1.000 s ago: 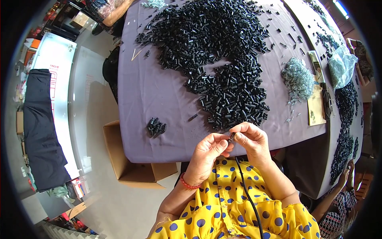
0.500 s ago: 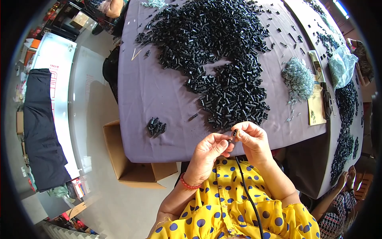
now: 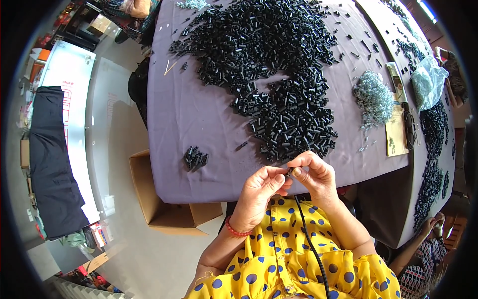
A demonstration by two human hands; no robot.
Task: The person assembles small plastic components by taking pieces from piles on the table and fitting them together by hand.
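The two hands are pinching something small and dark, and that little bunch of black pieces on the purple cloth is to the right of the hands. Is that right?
Not quite: the little bunch of black pieces on the purple cloth is to the left of the left hand, as the head view shows. The rest is right.

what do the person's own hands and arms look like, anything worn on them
Both the left hand and right hand are ungloved. A red beaded bracelet circles the left wrist. The sleeves are yellow with dark blue dots, leaving the forearms bare.
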